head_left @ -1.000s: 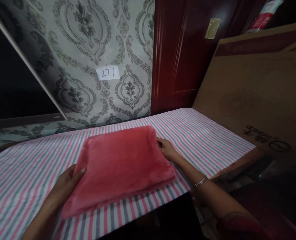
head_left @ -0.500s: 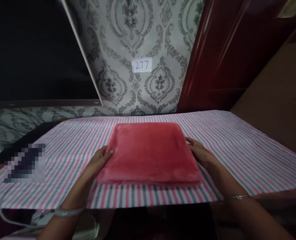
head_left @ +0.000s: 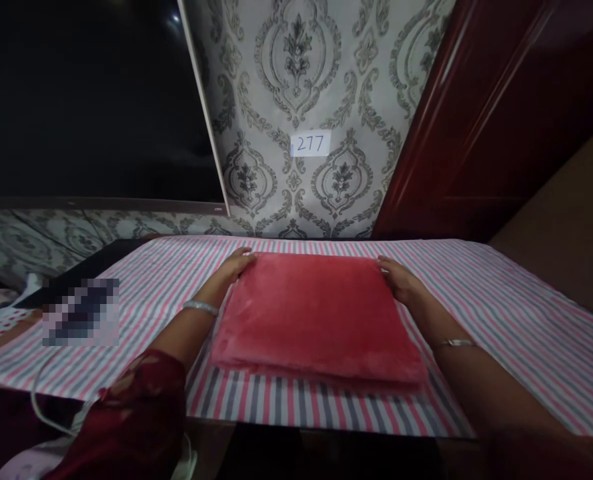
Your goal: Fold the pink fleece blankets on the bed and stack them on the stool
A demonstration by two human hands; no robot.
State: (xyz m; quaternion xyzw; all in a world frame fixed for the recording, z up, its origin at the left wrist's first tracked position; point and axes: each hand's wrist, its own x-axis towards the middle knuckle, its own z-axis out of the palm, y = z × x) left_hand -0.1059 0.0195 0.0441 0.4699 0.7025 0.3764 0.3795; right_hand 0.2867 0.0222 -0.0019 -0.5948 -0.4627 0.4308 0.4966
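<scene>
Left fingers: the left hand (head_left: 233,264) lies flat with fingers stretched out and close together, tips resting on the far left corner of the red cloth (head_left: 316,319); nothing is clasped.
Right fingers: the right hand (head_left: 400,280) is also spread flat, fingers loosely extended along the far right corner of the cloth, pressing on it rather than gripping.
Red cloth: folded into a thick fuzzy rectangle, lying flat between the two hands near the front edge of the striped sheet (head_left: 501,313).
Wrists: a bangle (head_left: 201,307) on the left, a thin bangle (head_left: 455,343) on the right; a dark red sleeve (head_left: 131,420) covers the left upper arm.
Wall: patterned wallpaper behind carries a small paper label (head_left: 310,143) reading 277.
Right side: a dark red door (head_left: 491,127).
</scene>
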